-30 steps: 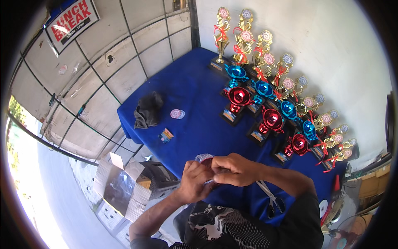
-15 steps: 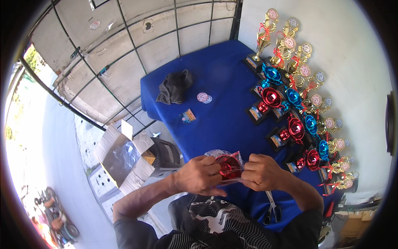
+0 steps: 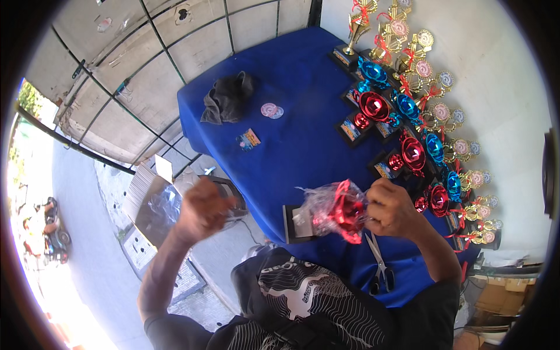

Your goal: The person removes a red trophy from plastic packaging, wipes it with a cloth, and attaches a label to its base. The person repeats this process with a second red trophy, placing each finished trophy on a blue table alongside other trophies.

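Note:
A red trophy cup (image 3: 349, 213) lies tilted over the near side of the table, its black base (image 3: 298, 224) to the left. Crumpled clear plastic wrap (image 3: 318, 204) clings around its stem and bowl. At the bowl's right edge my right hand (image 3: 389, 207) is closed, gripping the wrapped trophy; whether the fingers pinch only film or also the rim is hidden. My left hand (image 3: 204, 211) is off to the left, away from the trophy, over the stool beside the table. Motion smears its fingers. Scissors (image 3: 380, 265) with black handles lie partly spread below my right hand.
Red, blue and gold trophies (image 3: 413, 153) stand in rows along the table's right side. A dark cloth (image 3: 227, 98), round stickers (image 3: 272, 110) and a small printed card (image 3: 249, 139) lie on the blue tablecloth (image 3: 297, 76). Left of the table stands an open carton (image 3: 146, 201) holding clear plastic.
My left hand has let go of the wrapped trophy and swung left. My right hand has risen slightly, still gripping. The wrap is more crumpled, and the trophy's black base now shows.

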### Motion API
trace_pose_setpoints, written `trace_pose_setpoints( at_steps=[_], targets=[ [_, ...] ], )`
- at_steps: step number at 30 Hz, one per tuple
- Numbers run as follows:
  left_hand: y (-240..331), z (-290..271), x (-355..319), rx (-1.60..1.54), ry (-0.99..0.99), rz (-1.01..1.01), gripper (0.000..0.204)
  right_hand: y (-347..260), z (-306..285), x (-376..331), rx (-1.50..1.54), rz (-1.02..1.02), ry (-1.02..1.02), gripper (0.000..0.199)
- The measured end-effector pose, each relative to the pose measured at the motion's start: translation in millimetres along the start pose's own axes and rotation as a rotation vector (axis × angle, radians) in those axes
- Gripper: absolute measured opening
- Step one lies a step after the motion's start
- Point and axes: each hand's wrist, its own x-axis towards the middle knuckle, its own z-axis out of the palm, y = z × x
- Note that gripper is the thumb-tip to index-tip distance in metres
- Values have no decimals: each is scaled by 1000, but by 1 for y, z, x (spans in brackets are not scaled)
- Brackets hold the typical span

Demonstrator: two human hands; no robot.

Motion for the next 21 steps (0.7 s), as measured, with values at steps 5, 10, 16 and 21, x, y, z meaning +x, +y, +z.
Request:
trace_pose_setpoints(
  at_steps=[5,10,16,21],
  targets=[
    [6,20,-8,-138,-132,-241,51,-9,17,8,350,133,66,18],
    [29,95,-30,-436,-167,-276,76,-24,43,13,365,111,142,16],
    [56,130,-31,-731,-61,-558,19,-36,55,-3,521,416,325,26],
    [68,165,-32,-718,137,-691,17,-16,65,16,420,232,200,21]
  ],
)
